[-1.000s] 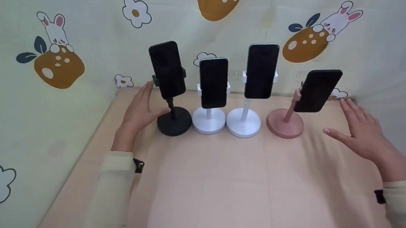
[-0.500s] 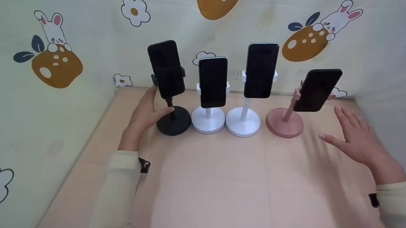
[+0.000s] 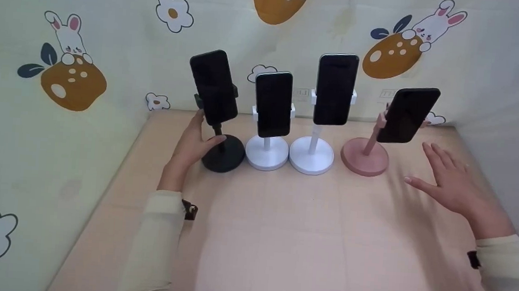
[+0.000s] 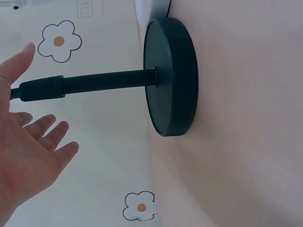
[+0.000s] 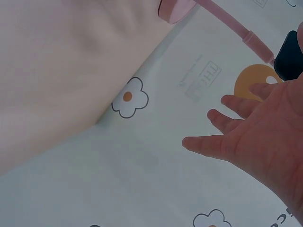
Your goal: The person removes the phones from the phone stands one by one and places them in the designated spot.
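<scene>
Table [image 3: 307, 240]: supports four stands in a row, each bearing a phone. Black stand [image 3: 223, 160]: left end. Pink stand [image 3: 365, 158]: right end. Two white stands [image 3: 266, 154] [image 3: 311, 157]: between them.

Left hand [image 3: 191, 146]: thumb and fingers spread to either side of the black stand's upper post; contact cannot be confirmed. Right hand [image 3: 452, 182]: spread wide, holding nothing, apart from the pink stand on its right.

Black stand's phone [image 3: 214, 87] and pink stand's phone [image 3: 408, 115]: both tilted; probably slippery and fragile. Avoid lifting by the glass; a stand is likely top-heavy when tipped.

Black base [image 4: 161, 106]: presumably rigid and weighted; steady it from below. Black post [image 4: 109, 81]: slim, apparently stiff; the recommended grip point. Ribbed collar [image 4: 42, 89]: may loosen if twisted; grip below it
</scene>
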Tool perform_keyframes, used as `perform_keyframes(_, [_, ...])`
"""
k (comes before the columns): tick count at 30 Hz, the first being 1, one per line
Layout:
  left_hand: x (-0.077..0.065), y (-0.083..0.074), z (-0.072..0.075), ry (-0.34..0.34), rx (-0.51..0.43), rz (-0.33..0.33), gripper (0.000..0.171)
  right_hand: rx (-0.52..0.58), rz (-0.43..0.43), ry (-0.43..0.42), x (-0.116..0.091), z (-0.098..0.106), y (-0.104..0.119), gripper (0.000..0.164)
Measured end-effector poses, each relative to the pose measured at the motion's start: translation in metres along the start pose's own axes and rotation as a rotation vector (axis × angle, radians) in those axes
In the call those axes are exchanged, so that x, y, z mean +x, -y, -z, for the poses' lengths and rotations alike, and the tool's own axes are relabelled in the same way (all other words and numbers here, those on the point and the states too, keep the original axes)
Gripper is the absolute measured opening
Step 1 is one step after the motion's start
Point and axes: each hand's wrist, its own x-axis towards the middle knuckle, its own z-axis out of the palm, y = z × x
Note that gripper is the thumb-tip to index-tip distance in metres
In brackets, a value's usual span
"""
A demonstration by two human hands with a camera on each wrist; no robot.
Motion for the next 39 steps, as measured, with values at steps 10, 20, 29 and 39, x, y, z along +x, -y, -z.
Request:
perform_keyframes(10, [0.003,0.000,-0.008,-0.011,-0.089,-0.050,0.088,-0.009,0.015,-0.010,0.000,-0.010,-0.002,0.097])
perform_keyframes(20, [0.006,-0.001,-0.011,-0.017,-0.149,-0.057,0.087,-0.010,0.007,0.023,0.000,-0.016,0.001,0.097])
perform_keyframes(29, [0.006,-0.005,-0.014,-0.038,-0.228,-0.076,0.082,-0.008,-0.005,0.051,0.000,-0.020,0.003,0.098])
perform_keyframes(39, [0.007,-0.007,-0.015,-0.065,-0.304,-0.064,0.077,0.011,-0.008,0.072,0.000,-0.023,0.004,0.099])
